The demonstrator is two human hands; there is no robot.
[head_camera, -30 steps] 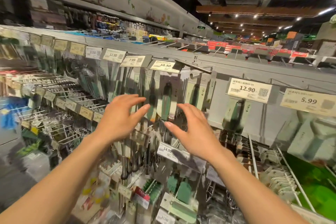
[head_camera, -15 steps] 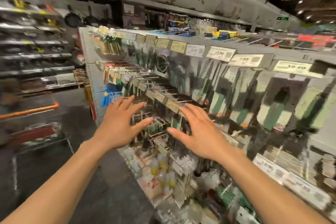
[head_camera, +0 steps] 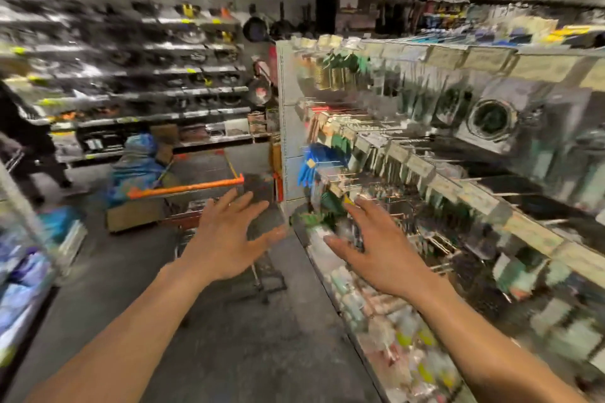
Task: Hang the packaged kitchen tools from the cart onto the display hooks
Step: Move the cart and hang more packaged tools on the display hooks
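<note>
Head view is smeared by motion blur, so treat the fine detail with caution. Your left hand (head_camera: 226,239) and right hand (head_camera: 379,252) both hold nothing: fingers spread wide and relaxed, palms down, raised in front of you with a gap between them, touching nothing. Take the cart (head_camera: 186,187) as your landmark. Its orange handle bar lies just beyond your left fingertips, and that hand hovers over the cart's near end. I judge the hands are open like this because you are between packs, ready to reach into the basket. To the right of the cart stands the rack, its display hooks (head_camera: 406,140) jutting out toward the aisle so that stock slides on from the front, and many already carry hanging packs (head_camera: 491,119). Your right hand sits right of the cart, in front of the rack's lower rows. The packaged kitchen tools should be in the cart's basket, but the blur stops me from picking them out. A cardboard box (head_camera: 134,216) sits low at the cart's left; whether on it or beside it, I cannot tell. A blue bag (head_camera: 137,160) lies beyond the cart.
</note>
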